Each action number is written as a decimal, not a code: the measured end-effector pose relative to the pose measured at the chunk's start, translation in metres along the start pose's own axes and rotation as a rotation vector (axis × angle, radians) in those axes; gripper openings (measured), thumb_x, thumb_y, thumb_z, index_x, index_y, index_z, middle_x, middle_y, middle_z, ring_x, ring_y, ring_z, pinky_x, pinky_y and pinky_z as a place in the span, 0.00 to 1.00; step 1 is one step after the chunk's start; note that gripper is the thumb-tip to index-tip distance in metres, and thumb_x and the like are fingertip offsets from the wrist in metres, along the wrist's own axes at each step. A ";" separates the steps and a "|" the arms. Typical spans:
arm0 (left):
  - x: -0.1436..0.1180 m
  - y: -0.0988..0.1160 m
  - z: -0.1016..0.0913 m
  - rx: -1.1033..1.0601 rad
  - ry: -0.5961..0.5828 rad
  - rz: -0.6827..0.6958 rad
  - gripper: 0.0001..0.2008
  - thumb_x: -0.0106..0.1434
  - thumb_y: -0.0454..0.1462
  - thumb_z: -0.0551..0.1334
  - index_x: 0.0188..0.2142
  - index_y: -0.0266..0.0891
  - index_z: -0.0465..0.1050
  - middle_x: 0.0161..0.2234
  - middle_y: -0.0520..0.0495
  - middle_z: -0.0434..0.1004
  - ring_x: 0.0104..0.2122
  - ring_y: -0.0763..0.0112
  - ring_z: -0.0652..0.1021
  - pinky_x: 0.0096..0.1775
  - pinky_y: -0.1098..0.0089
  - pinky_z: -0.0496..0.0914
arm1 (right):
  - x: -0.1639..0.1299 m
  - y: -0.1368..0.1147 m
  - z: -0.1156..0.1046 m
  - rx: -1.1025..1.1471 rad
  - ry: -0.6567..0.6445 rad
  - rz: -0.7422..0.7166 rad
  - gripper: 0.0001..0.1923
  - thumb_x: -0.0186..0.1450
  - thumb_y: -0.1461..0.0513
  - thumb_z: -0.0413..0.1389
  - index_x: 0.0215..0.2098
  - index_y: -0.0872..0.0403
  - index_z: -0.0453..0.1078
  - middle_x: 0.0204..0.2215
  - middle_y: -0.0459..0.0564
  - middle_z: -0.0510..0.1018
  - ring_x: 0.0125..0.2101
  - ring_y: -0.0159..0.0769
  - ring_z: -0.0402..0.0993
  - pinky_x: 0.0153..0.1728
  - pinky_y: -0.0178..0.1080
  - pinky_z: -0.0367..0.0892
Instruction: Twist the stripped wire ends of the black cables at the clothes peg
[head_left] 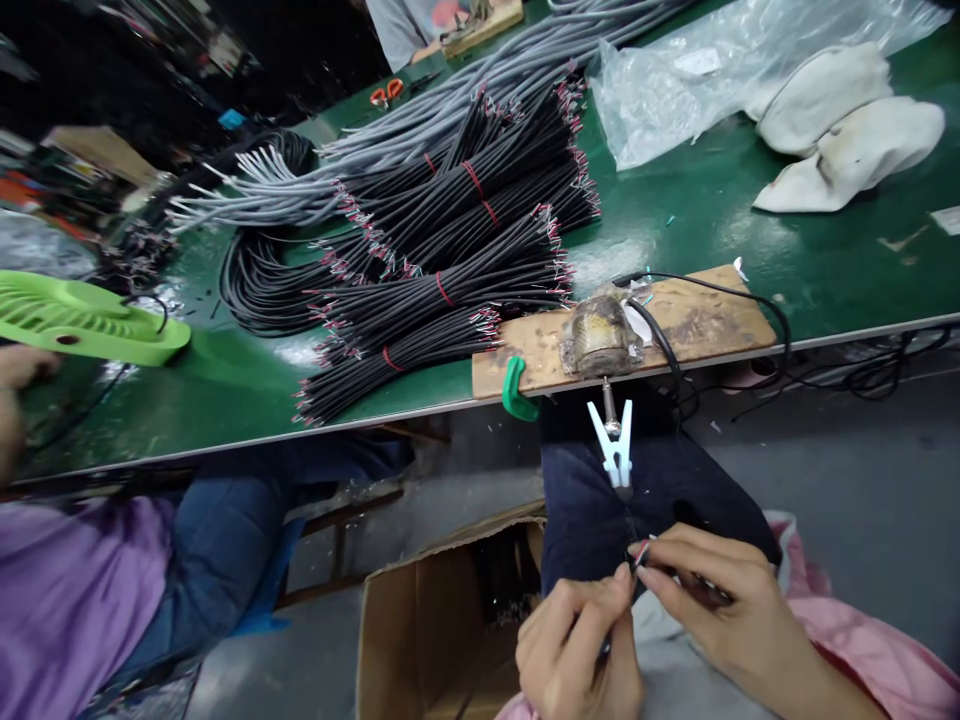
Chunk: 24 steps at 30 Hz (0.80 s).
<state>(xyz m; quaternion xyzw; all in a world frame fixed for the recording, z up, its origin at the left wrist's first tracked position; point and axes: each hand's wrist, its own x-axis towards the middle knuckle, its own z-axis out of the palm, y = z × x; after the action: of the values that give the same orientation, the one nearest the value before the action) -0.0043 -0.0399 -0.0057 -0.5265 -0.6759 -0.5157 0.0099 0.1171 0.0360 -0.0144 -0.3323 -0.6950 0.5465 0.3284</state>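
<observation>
Over my lap, my left hand [577,645] and my right hand [727,610] meet with fingertips pinched together. Between them shows the end of a thin black cable with red and white wires [640,552]. My left fingers close around its dark part, mostly hidden; my right thumb and forefinger pinch the coloured wires. Just beyond them, a light blue clothespin [616,445] hangs from the metal shaft [609,400] of a small motor [602,335]. That motor is mounted on a wooden board [705,315] at the table edge.
Bundles of black cables [442,290] tied with red bands lie on the green table [825,265]. Grey cables [450,110], a plastic bag [660,100] and white gloves [847,130] lie farther back. A green clamp [516,390] grips the board. Below stands a cardboard box [405,640]. A co-worker's hand [19,385] is at left near a green fan [90,320].
</observation>
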 end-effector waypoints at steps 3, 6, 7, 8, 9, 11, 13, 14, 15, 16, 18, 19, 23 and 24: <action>0.000 0.000 -0.001 -0.010 -0.034 -0.039 0.11 0.54 0.21 0.66 0.32 0.35 0.79 0.21 0.54 0.74 0.18 0.78 0.73 0.20 0.77 0.70 | 0.000 0.000 -0.001 0.037 -0.035 0.035 0.09 0.66 0.68 0.55 0.37 0.54 0.78 0.28 0.51 0.80 0.27 0.35 0.77 0.24 0.32 0.70; -0.001 0.001 -0.002 -0.017 -0.062 -0.073 0.11 0.54 0.21 0.67 0.33 0.36 0.80 0.21 0.54 0.74 0.18 0.77 0.73 0.20 0.77 0.69 | 0.001 0.000 -0.003 0.049 -0.063 0.067 0.09 0.66 0.67 0.55 0.33 0.54 0.78 0.27 0.51 0.80 0.26 0.35 0.76 0.23 0.33 0.68; -0.002 0.002 -0.002 -0.024 -0.074 -0.082 0.11 0.55 0.21 0.67 0.33 0.36 0.80 0.21 0.54 0.74 0.18 0.77 0.73 0.20 0.77 0.68 | 0.001 0.000 -0.003 0.044 -0.063 0.069 0.09 0.65 0.67 0.55 0.32 0.54 0.77 0.25 0.51 0.80 0.25 0.35 0.76 0.22 0.33 0.67; -0.003 0.002 -0.002 -0.035 -0.085 -0.088 0.11 0.55 0.21 0.67 0.33 0.36 0.80 0.21 0.54 0.74 0.18 0.77 0.73 0.20 0.76 0.68 | 0.001 0.001 -0.003 0.035 -0.059 0.063 0.08 0.64 0.67 0.55 0.32 0.55 0.77 0.24 0.51 0.79 0.24 0.35 0.75 0.21 0.33 0.66; -0.004 0.001 -0.002 -0.047 -0.096 -0.097 0.11 0.55 0.22 0.67 0.34 0.36 0.80 0.21 0.53 0.74 0.18 0.76 0.73 0.20 0.76 0.68 | 0.001 0.002 -0.002 0.023 -0.048 0.051 0.08 0.64 0.68 0.55 0.31 0.55 0.76 0.23 0.50 0.78 0.22 0.35 0.74 0.20 0.33 0.65; -0.006 0.001 -0.002 -0.063 -0.116 -0.116 0.11 0.55 0.22 0.66 0.35 0.36 0.80 0.21 0.53 0.74 0.18 0.76 0.74 0.20 0.75 0.68 | 0.000 0.004 -0.001 -0.007 0.004 0.009 0.06 0.62 0.68 0.56 0.29 0.55 0.74 0.20 0.49 0.75 0.19 0.33 0.70 0.17 0.33 0.61; -0.007 0.000 -0.002 -0.047 -0.119 -0.120 0.12 0.56 0.23 0.66 0.37 0.36 0.81 0.21 0.53 0.74 0.17 0.76 0.74 0.19 0.75 0.67 | 0.000 0.006 0.000 -0.052 0.087 -0.042 0.05 0.60 0.69 0.57 0.29 0.55 0.73 0.19 0.46 0.72 0.17 0.31 0.66 0.17 0.33 0.59; -0.007 0.001 -0.003 -0.026 -0.109 -0.113 0.12 0.55 0.23 0.66 0.37 0.36 0.81 0.21 0.53 0.74 0.17 0.77 0.73 0.19 0.75 0.66 | 0.001 0.006 -0.001 -0.078 0.136 -0.060 0.05 0.60 0.70 0.57 0.30 0.54 0.72 0.19 0.45 0.71 0.17 0.30 0.65 0.17 0.33 0.58; -0.007 0.001 -0.004 -0.003 -0.097 -0.102 0.12 0.55 0.23 0.66 0.37 0.36 0.81 0.21 0.54 0.74 0.16 0.77 0.72 0.18 0.75 0.65 | 0.002 0.005 -0.002 -0.104 0.176 -0.066 0.06 0.60 0.70 0.58 0.31 0.54 0.72 0.19 0.44 0.71 0.17 0.29 0.64 0.17 0.33 0.58; -0.006 0.001 -0.004 0.015 -0.084 -0.090 0.12 0.54 0.23 0.67 0.37 0.36 0.81 0.20 0.54 0.73 0.15 0.78 0.71 0.17 0.75 0.64 | 0.004 0.005 -0.004 -0.123 0.203 -0.062 0.06 0.60 0.71 0.58 0.31 0.54 0.72 0.19 0.44 0.71 0.17 0.29 0.63 0.17 0.33 0.58; -0.005 0.002 -0.005 0.022 -0.069 -0.082 0.11 0.54 0.23 0.67 0.36 0.36 0.81 0.20 0.54 0.73 0.15 0.78 0.70 0.16 0.75 0.64 | 0.006 0.002 -0.007 -0.118 0.205 -0.034 0.06 0.61 0.70 0.58 0.30 0.53 0.73 0.20 0.44 0.72 0.17 0.28 0.64 0.17 0.32 0.58; -0.004 0.002 -0.005 0.015 -0.064 -0.084 0.11 0.54 0.23 0.67 0.36 0.36 0.81 0.20 0.54 0.73 0.15 0.78 0.71 0.17 0.75 0.64 | 0.007 0.000 -0.009 -0.098 0.177 -0.019 0.06 0.61 0.70 0.58 0.30 0.53 0.73 0.20 0.44 0.73 0.17 0.28 0.65 0.17 0.32 0.59; -0.004 0.002 -0.003 0.009 -0.049 -0.108 0.11 0.54 0.24 0.67 0.35 0.37 0.81 0.21 0.53 0.75 0.15 0.78 0.72 0.17 0.75 0.65 | 0.002 -0.005 -0.012 -0.063 0.103 -0.060 0.07 0.63 0.69 0.58 0.36 0.52 0.76 0.26 0.48 0.79 0.22 0.32 0.74 0.20 0.31 0.68; -0.004 0.001 -0.002 0.004 -0.053 -0.120 0.11 0.55 0.24 0.67 0.35 0.37 0.81 0.21 0.53 0.75 0.15 0.77 0.72 0.18 0.75 0.65 | -0.001 -0.005 -0.012 -0.098 0.108 -0.088 0.08 0.63 0.69 0.59 0.38 0.52 0.76 0.28 0.49 0.79 0.25 0.33 0.77 0.23 0.31 0.71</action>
<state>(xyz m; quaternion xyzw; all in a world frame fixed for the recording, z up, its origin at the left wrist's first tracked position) -0.0029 -0.0446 -0.0061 -0.4987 -0.7071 -0.4999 -0.0381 0.1269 0.0406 -0.0070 -0.3461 -0.7160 0.4782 0.3726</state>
